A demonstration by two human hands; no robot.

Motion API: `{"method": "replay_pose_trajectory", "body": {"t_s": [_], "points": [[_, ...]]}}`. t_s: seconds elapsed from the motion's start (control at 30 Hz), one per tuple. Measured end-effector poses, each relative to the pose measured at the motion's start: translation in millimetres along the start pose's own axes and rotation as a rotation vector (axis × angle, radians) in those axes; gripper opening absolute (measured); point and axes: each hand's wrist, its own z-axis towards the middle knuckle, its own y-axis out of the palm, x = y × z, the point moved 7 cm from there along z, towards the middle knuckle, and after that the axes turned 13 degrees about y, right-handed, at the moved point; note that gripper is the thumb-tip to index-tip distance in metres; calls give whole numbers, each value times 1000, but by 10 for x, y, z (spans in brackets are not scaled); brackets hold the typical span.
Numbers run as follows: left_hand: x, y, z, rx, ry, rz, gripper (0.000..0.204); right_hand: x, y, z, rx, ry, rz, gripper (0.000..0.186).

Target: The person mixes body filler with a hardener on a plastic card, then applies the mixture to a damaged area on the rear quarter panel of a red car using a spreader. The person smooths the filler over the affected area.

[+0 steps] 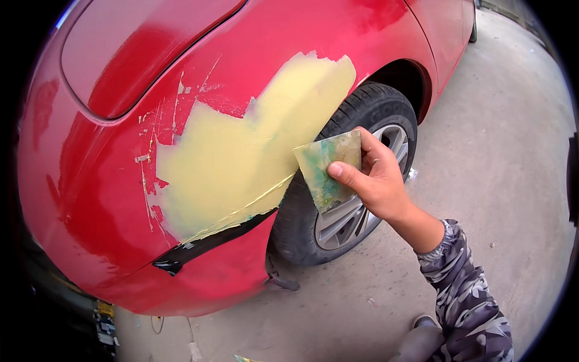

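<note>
My right hand [381, 181] grips a flat, squarish putty spreader [338, 151] between thumb and fingers. Green and yellowish smears cover the spreader's face. Its upper left corner is at the edge of a broad patch of pale yellow filler [235, 151] on a red car panel [205, 69]; whether they touch I cannot tell. The patch has ragged upper and left edges and a thin ridge along its lower side. Below that ridge runs a black strip [223, 237], partly smeared with filler. My left hand is out of view.
Just behind the spreader stands the car's wheel, with a black tyre [295, 220] and silver spokes. Thin scrapes and filler flecks mark the paint left of the patch. Grey concrete floor [482, 151] spreads to the right. My shoe [424, 321] shows low down.
</note>
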Motion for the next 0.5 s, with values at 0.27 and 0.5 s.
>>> {"method": "replay_pose_trajectory", "body": {"t_s": [0.27, 0.5], "points": [[99, -52, -155, 49, -30, 31, 45, -42, 70, 211, 108, -184, -57, 31], [117, 81, -102, 27, -9, -29, 41, -66, 71, 189, 114, -211, -168, 32]]}}
